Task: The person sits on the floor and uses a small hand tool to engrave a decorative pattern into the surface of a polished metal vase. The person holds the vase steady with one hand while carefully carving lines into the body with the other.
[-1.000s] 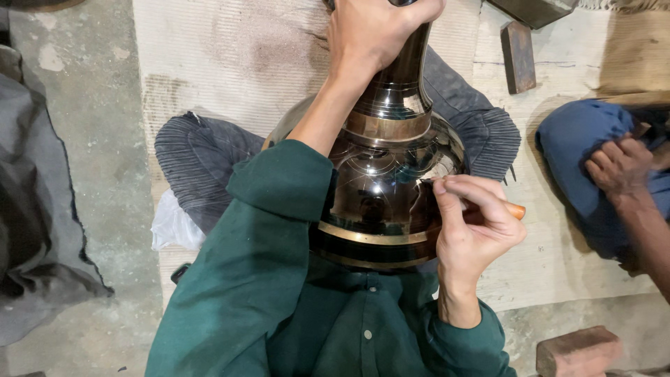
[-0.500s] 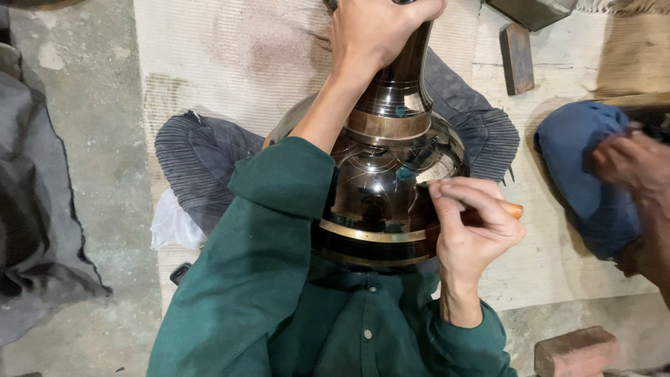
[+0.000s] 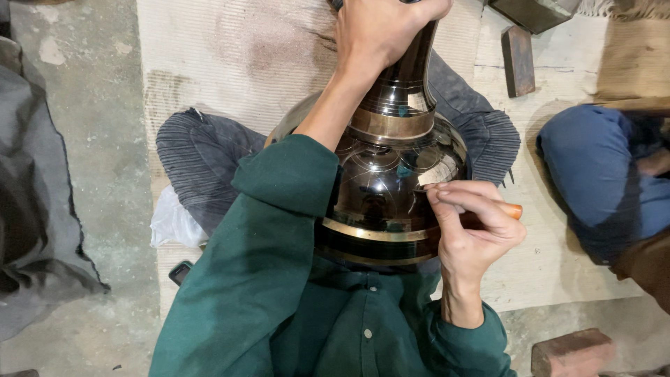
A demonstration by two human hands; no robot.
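Note:
A large dark polished metal vase point(image 3: 391, 188) with brass bands lies across my lap, neck pointing away from me. My left hand point(image 3: 380, 28) grips the top of its neck. My right hand point(image 3: 474, 227) pinches a thin tool with an orange handle point(image 3: 513, 209) and presses its tip against the vase's rounded body, where fine scratched lines show. My green sleeves and crossed legs frame the vase.
A pale mat point(image 3: 265, 56) covers the floor under me. A person in blue point(image 3: 593, 174) sits at the right. A brick point(image 3: 572, 352) lies at lower right, a small block point(image 3: 518, 59) at upper right, grey cloth point(image 3: 35, 209) at left.
The person at the right has drawn their hand back out of sight. My hands and the vase have hardly moved.

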